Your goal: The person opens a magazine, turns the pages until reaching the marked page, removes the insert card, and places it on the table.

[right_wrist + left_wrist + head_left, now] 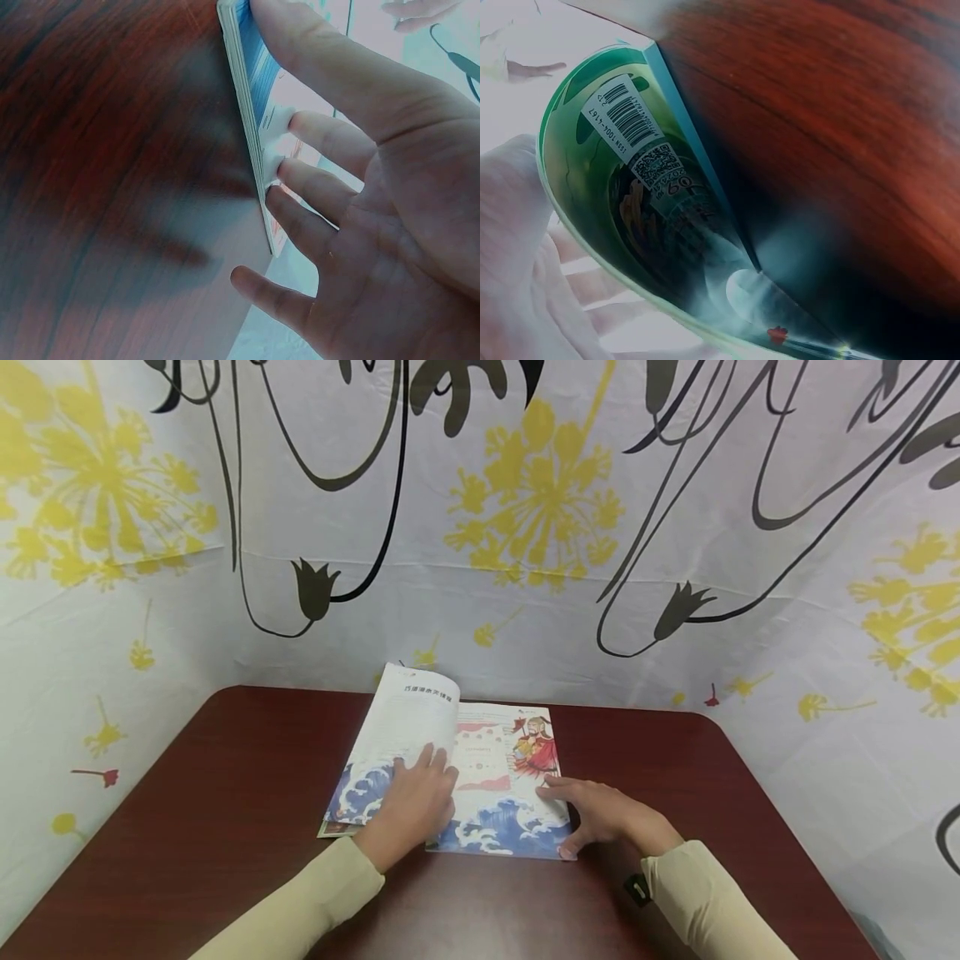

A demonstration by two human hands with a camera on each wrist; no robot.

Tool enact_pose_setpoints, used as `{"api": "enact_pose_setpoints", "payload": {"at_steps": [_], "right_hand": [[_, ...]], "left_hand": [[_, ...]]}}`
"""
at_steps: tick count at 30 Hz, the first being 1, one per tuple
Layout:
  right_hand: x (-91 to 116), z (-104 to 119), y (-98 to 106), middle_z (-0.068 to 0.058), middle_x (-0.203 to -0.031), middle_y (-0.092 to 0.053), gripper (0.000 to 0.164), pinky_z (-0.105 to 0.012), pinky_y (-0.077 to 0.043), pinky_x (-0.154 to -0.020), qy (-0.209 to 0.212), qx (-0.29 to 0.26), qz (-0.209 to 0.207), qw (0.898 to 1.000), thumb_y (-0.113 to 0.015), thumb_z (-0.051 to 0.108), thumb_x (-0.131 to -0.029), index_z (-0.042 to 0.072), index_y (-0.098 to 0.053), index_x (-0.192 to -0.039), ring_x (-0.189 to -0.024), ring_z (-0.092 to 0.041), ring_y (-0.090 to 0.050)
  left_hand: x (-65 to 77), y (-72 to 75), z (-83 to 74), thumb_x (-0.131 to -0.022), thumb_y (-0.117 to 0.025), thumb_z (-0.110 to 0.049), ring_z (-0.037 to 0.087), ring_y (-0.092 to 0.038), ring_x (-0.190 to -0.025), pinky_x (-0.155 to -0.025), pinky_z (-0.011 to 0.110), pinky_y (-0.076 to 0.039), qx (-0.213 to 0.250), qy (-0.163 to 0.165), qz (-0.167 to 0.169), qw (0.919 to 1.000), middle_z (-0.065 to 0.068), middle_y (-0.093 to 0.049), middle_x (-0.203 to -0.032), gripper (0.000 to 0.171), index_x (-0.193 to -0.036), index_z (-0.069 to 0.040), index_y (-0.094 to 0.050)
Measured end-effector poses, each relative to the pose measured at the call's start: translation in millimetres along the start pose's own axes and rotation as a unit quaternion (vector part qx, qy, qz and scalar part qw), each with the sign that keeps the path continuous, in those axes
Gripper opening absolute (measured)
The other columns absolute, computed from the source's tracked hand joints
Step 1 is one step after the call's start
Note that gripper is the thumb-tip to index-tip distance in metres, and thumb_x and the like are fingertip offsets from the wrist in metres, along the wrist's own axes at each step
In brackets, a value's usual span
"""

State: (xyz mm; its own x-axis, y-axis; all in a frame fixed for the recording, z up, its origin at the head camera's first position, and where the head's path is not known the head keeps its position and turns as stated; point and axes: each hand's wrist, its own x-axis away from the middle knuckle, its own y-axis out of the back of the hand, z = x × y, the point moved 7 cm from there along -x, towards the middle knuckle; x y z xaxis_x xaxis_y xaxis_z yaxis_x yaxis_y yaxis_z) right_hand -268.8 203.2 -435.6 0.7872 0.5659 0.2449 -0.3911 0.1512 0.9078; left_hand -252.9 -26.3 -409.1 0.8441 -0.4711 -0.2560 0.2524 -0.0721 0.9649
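Note:
An open magazine (498, 827) lies on the table, blue waves printed along the bottom of both pages and a red-robed figure at the right. My left hand (416, 802) rests on the left page (401, 718) near the fold, fingers extended and pointing away from me. That page bows upward. In the left wrist view the green back cover (574, 187) curves up off the table, with a barcode label (630, 120) on it. My right hand (611, 814) is spread at the right edge, its fingertips touching the page and thumb at the lower corner.
The dark red wooden table (225, 827) reaches back to a pale cloth backdrop (420, 527) with yellow and grey flower prints, which also hangs at both sides. A small dark object (637, 889) shows at the right sleeve's cuff.

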Motion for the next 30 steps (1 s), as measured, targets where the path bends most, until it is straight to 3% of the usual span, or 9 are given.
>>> {"api": "enact_pose_setpoints", "payload": {"at_steps": [10,15,25,30], "right_hand": [[-3.9,2.4,3.5,-0.019,-0.149,-0.045,0.089,-0.063,-0.038,-0.102,0.011,0.007,0.007,1.0,-0.09,0.038,-0.069,0.007,-0.053,-0.143,-0.136,-0.042,-0.043],[-12.2,1.3,12.3,-0.013,-0.137,-0.058,0.075,-0.053,-0.046,-0.096,0.004,-0.005,-0.016,1.0,-0.083,0.04,-0.079,0.008,-0.056,-0.14,-0.117,-0.029,-0.056],[-62.3,9.1,29.4,-0.015,-0.122,-0.065,0.061,-0.048,-0.049,-0.092,0.046,-0.026,-0.084,0.995,-0.073,0.031,-0.09,-0.001,-0.054,-0.139,-0.105,-0.027,-0.062],[-90.4,14.4,35.7,-0.017,-0.14,-0.056,0.063,-0.051,-0.044,-0.102,0.018,-0.021,-0.104,0.994,-0.07,0.032,-0.092,0.0,-0.05,-0.143,-0.127,-0.032,-0.054]], "left_hand": [[3.1,-5.7,9.3,-0.088,-0.068,-0.025,0.037,-0.056,-0.117,-0.075,0.058,-0.054,0.031,0.022,0.006,0.9993,0.019,-0.059,-0.125,0.035,-0.114,-0.003,-0.065],[3.4,-8.4,10.7,-0.088,-0.068,-0.026,0.037,-0.057,-0.116,-0.076,0.057,-0.054,0.041,0.026,0.015,0.9987,0.019,-0.06,-0.125,0.039,-0.118,-0.003,-0.064],[5.0,-16.5,12.8,-0.089,-0.068,-0.027,0.037,-0.057,-0.118,-0.083,0.052,-0.055,0.056,0.026,0.024,0.9978,0.02,-0.059,-0.127,0.044,-0.124,-0.002,-0.062],[4.9,-16.2,14.4,-0.089,-0.067,-0.027,0.035,-0.058,-0.115,-0.079,0.049,-0.057,0.045,0.029,0.021,0.9983,0.019,-0.059,-0.124,0.042,-0.123,-0.003,-0.062]]}}
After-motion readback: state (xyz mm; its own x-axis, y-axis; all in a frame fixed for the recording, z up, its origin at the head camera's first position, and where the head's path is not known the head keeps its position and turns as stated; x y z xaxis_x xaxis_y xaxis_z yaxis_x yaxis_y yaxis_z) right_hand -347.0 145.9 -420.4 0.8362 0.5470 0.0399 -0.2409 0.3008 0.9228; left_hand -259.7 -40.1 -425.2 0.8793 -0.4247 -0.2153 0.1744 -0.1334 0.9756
